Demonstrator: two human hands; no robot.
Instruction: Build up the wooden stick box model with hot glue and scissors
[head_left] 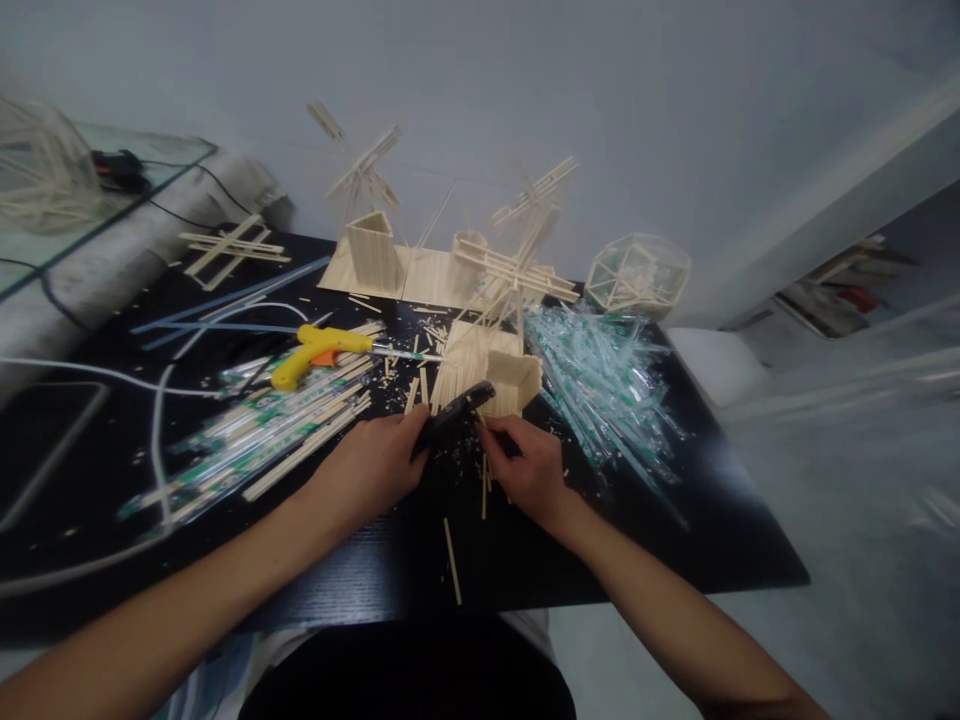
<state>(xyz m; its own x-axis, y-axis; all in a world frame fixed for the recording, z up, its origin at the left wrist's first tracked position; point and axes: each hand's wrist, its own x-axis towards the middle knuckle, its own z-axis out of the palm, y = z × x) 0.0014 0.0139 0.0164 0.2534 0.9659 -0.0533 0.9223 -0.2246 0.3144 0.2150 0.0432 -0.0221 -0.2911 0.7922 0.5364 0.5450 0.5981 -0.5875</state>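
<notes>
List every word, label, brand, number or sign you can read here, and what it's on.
No text can be read.
Wrapped sticks: green print on the wrapping, too small and blurred to read.
Heap of clear wrappers: green markings, also too blurred.
Yellow glue gun and black tool: no legible lettering.

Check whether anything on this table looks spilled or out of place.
Yes. Tiny pale wooden scraps litter the black wood-grained table near the elongated black hand tool, unsorted, as if spilled. One thin pale wooden stick lies alone near the front edge, apart from the clear plastic-wrapped bundles.
</notes>
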